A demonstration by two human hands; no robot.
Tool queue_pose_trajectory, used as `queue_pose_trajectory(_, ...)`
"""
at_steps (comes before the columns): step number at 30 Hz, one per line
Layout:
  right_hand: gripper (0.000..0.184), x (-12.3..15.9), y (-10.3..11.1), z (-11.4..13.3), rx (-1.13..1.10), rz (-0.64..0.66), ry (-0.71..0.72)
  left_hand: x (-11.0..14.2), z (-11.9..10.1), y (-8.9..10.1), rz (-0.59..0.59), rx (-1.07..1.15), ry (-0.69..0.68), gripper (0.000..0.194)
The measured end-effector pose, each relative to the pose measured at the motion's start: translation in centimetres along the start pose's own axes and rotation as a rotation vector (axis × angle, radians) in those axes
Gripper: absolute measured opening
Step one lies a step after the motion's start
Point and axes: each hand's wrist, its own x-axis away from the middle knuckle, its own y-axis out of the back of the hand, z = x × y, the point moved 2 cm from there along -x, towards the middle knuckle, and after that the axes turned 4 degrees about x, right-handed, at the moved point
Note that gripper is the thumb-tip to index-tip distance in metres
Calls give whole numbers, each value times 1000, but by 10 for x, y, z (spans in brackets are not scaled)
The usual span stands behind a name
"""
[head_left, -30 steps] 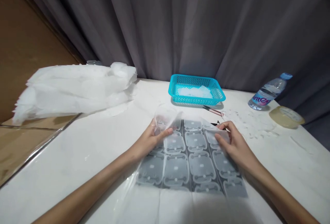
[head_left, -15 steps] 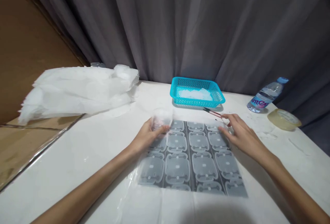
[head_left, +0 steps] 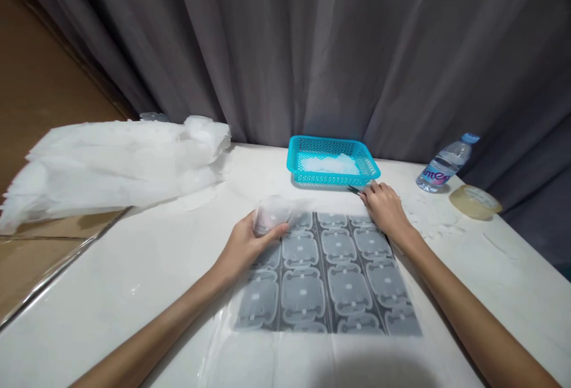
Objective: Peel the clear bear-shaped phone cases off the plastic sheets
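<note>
On the table before me lies a translucent plastic sheet (head_left: pixel 303 296) patterned with rounded, pale panels on dark grey. My left hand (head_left: pixel 250 236) grips a loose, curled fold of clear film (head_left: pixel 272 212) at the far left corner, thumb on top. My right hand (head_left: pixel 383 206) is at the far right corner, its fingers closed around what look like tweezers (head_left: pixel 354 190). Only their dark tip shows, pointing left toward the basket; the rest is hidden by the fingers.
A turquoise basket (head_left: pixel 291 165) holding white film pieces (head_left: pixel 330 165) stands behind the sheet. Stacked white film (head_left: pixel 116 162) lies at left beside cardboard (head_left: pixel 49 251). A water bottle (head_left: pixel 441 168) and a tape roll (head_left: pixel 475 202) sit at right, before a grey curtain (head_left: pixel 267 49).
My right hand has closed over the tweezers, covering their reddish handles. My left hand still holds the fold. The whole view has shifted slightly, so things sit farther left.
</note>
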Motion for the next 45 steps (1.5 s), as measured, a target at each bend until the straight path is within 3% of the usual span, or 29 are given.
queue_pose_trajectory(9, 25, 4, 22, 6, -31, -46, 68, -1, -2, 3, 118, -67, -119, 47)
queue_pose_trajectory(11, 24, 4, 29, 8, -162, -69, 69, -1, -3, 3, 127, -95, -118, 46)
queue_pose_trajectory(14, 25, 0, 35, 16, -545, -103, 79, -1, -2, 4, 93, -134, -75, 45)
queue_pose_trajectory(18, 24, -8, 29, 28, -819, 47, 72, -2, -4, 6, 136, -132, -59, 46)
queue_pose_trajectory(22, 31, -13, 28, 24, -881, 127, 23, 0, -18, 6, 299, -268, -275, 35)
queue_pose_trajectory(24, 34, -14, 33, 18, -913, 140, 23, 2, -24, 7, 338, -354, -317, 32)
queue_pose_trajectory(27, 33, -13, 44, 12, -908, 159, 57, 5, -30, 11, 327, -435, -258, 37)
queue_pose_trajectory(33, 30, -10, 58, 13, -727, 195, 107, -2, -25, 24, 202, -486, -270, 45)
queue_pose_trajectory(36, 27, -8, 64, 18, -661, 177, 111, -11, -24, 24, 104, -525, -361, 39)
queue_pose_trajectory(41, 22, -6, 78, 25, -499, 107, 154, -21, -45, 2, 76, -625, -434, 49)
queue_pose_trajectory(45, 21, -4, 85, 23, -505, 131, 149, -32, -69, -23, 231, -898, -585, 48)
